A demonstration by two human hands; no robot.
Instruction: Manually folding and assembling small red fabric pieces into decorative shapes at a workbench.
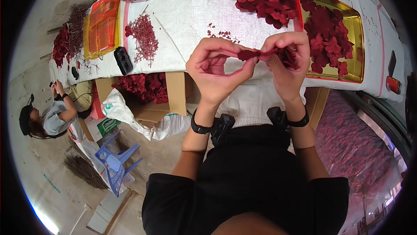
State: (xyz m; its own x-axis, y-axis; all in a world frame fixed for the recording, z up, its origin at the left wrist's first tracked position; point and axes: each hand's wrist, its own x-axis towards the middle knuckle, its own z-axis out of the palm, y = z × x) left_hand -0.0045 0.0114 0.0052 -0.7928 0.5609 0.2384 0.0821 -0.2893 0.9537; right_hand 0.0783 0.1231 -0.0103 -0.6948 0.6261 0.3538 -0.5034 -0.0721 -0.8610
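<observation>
In front of me, over the near edge of the white-covered table [173, 30], my left hand [213, 70] pinches a dark red artificial flower [247, 55] between thumb and fingertips. My right hand [289, 74] meets it there, its thumb and fingers closed on the same flower. More red petals show in the curl of the right hand, partly hidden by its fingers. Just beyond lie small red bits [223, 34]. A heap of red flowers [269, 2] sits farther back, beside a gold tin with a red rim [357, 39] that holds more of them.
Left on the table are a pile of red stems [145, 39], a black device [123, 60] and an orange-yellow packet [102, 26]. Below stands a cardboard box [176, 91] of red flowers. A blue stool [114, 161], a co-worker [58, 113] and a large filled bag [352, 143] flank me.
</observation>
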